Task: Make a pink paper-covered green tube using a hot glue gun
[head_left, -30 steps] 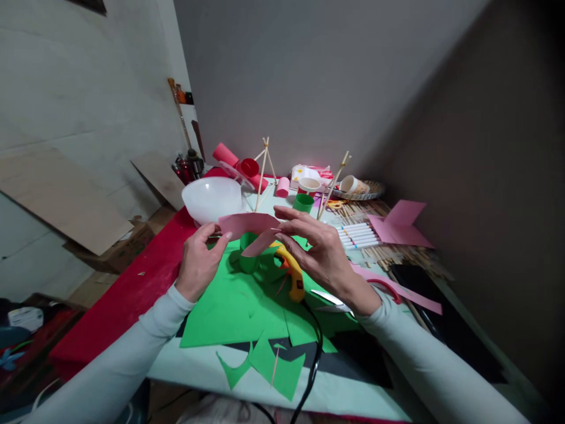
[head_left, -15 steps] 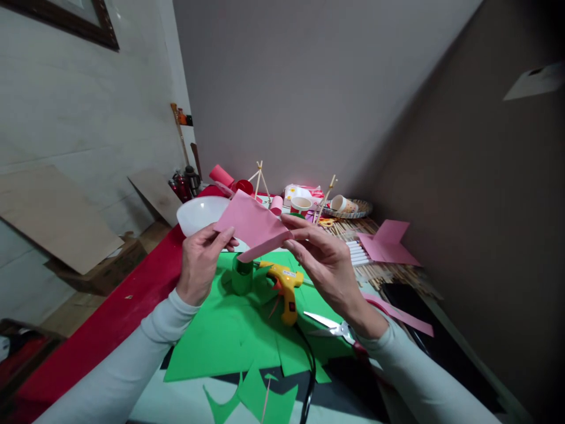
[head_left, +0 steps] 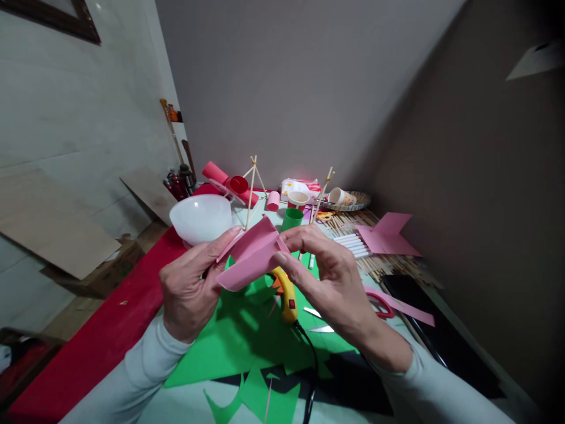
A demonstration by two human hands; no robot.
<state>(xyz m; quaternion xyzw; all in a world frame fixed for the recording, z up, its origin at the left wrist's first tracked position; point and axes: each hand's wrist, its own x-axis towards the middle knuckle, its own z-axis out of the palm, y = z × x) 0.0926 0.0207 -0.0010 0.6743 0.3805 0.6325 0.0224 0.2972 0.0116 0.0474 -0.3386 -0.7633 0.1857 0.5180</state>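
The person's left hand [head_left: 190,288] and right hand [head_left: 336,277] each pinch one end of a bent pink paper [head_left: 252,259], which is up between the two hands, with a yellow glue gun [head_left: 288,295] and green paper [head_left: 203,359] lying under them.

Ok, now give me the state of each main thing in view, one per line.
Pink paper: bent into a trough shape, held by the left hand and the right hand.
Glue gun: partly hidden; on or off unclear.
Scissors: blades open.
Red-and-white cup: upright.
Printed cup: tipped on its side.
Green tube: upright.
Markers: lying side by side.
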